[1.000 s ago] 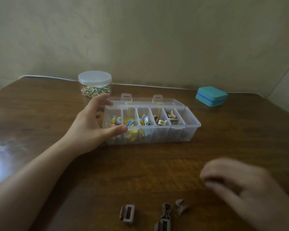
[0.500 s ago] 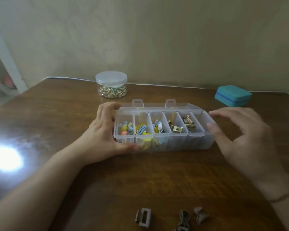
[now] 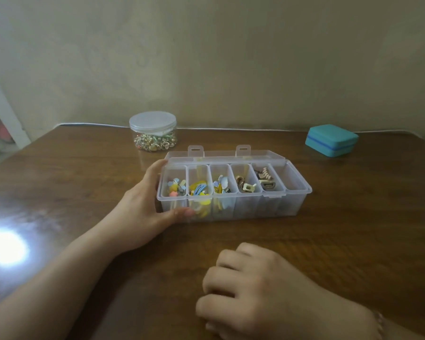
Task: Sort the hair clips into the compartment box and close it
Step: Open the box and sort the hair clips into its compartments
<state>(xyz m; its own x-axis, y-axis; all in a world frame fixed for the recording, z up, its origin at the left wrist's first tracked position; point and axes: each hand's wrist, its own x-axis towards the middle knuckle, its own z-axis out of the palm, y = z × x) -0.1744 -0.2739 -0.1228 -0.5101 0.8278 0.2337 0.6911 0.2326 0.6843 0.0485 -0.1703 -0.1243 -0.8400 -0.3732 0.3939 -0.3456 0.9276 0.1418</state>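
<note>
- Half a second earlier the right hand (image 3: pixel 253 288) had been spread beside the far end of the box (image 3: pixel 233 207); by this moment it had come back to the near edge of the table (image 3: pixel 353 217), knuckles up and fingers curled under.
- The brown clips that had lain there a moment before no longer showed. I judged the hand was over them, but I could not tell whether it gripped one.
- The left hand (image 3: pixel 142 214) had not let go: thumb on the front wall, fingers round the left end, steadying the box.
- The box sat mid-table with its lid (image 3: pixel 225 155) laid back. Five compartments held clips (image 3: pixel 245 187); the rightmost looked empty.
- I read it as sorting unfinished: the last brown clips presumably belonged in that end slot, and closing had to wait.
- A jar (image 3: pixel 152 132) and a teal case (image 3: pixel 331 141) stood well behind, untouched.
</note>
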